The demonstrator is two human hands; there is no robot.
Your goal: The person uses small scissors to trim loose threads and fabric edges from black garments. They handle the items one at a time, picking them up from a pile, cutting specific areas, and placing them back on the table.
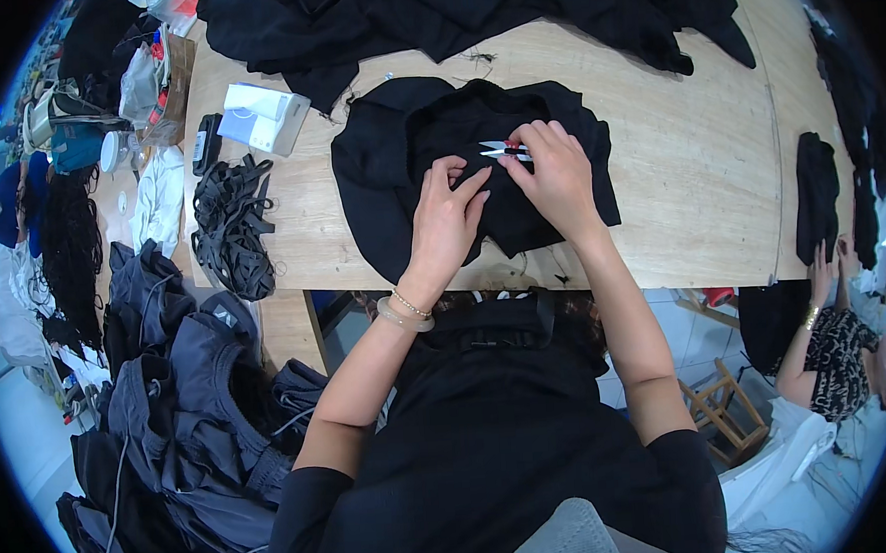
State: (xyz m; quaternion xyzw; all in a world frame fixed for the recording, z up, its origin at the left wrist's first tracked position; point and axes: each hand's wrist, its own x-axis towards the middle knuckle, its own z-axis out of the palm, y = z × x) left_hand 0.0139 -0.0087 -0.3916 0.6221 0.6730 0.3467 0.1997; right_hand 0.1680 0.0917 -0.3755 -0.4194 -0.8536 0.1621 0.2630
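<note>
Free path over tbl (pixel 694 188) R of blk garment (pixel 455 124); dk cloth heap (pixel 379 17) blocks far side.

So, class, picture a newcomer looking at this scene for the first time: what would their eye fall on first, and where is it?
Probably the small snips in the right hand, bright against the black garment near the table's front edge, with the left hand beside them. Next, perhaps, the pale box above a heap of dark straps on the table's left, and the big pile of dark clothes at lower left.
</note>
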